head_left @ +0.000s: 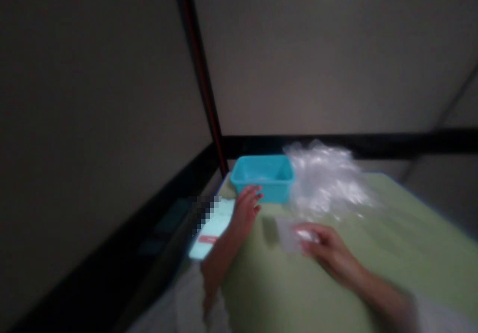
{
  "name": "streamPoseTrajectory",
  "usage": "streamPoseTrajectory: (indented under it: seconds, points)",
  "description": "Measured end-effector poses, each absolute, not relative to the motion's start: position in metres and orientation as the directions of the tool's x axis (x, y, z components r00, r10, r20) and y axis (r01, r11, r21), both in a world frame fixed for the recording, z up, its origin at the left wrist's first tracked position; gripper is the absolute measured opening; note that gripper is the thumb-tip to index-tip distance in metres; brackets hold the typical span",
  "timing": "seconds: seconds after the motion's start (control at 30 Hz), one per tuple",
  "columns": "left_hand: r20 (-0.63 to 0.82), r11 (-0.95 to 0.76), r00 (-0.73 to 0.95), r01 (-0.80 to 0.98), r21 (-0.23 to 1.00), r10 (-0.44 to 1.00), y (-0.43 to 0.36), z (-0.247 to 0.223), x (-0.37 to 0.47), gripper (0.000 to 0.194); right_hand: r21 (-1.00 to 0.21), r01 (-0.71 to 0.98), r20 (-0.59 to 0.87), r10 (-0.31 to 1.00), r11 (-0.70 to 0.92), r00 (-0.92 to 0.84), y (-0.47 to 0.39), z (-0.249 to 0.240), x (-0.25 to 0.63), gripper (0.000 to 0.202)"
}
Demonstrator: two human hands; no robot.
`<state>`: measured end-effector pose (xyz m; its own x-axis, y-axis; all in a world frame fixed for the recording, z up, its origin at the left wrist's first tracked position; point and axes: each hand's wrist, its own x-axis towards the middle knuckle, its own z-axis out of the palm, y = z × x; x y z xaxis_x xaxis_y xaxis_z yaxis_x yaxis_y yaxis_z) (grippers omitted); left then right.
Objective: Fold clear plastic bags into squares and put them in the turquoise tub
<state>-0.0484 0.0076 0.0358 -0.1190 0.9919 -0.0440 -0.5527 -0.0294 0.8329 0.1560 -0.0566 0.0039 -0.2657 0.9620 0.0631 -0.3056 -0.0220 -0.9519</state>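
My right hand point(323, 246) pinches a small clear plastic bag point(287, 234) above the green table; something whitish shows at the fingertips, too blurred to make out. To its left, my left hand point(247, 206) is raised in front of the turquoise basket point(274, 192), fingers apart and nothing in them. Whether it touches the basket's front wall cannot be told. A heap of clear plastic bags point(324, 178) lies to the right of the basket.
A pale sheet or booklet with a red band point(214, 226) lies at the left edge of the green table point(276, 288), partly behind my left forearm. Grey walls with a black band and a dark red post point(203, 74) stand behind and to the left.
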Motion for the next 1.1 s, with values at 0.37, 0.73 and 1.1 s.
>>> streamPoseTrajectory:
  seconds: [0.37, 0.73, 1.1]
  points:
    - [-0.042, -0.038, -0.111, -0.632, 0.774, 0.993, 0.004, 0.033, -0.045, 0.013, -0.956, -0.295, 0.075, 0.961, -0.008, -0.267, -0.056, 0.002, 0.157, 0.031]
    - [0.017, -0.156, -0.241, -0.574, 0.804, 0.970, -0.023, 0.054, -0.037, 0.031, -0.965, 0.045, 0.249, 0.954, 0.259, -0.166, -0.057, 0.056, 0.179, 0.022]
    - [-0.045, -0.033, -0.135, -0.526, 0.850, 0.990, -0.078, 0.066, 0.000, 0.039, -0.695, 0.425, 0.529, 0.813, 0.580, -0.243, -0.054, 0.157, 0.188, 0.016]
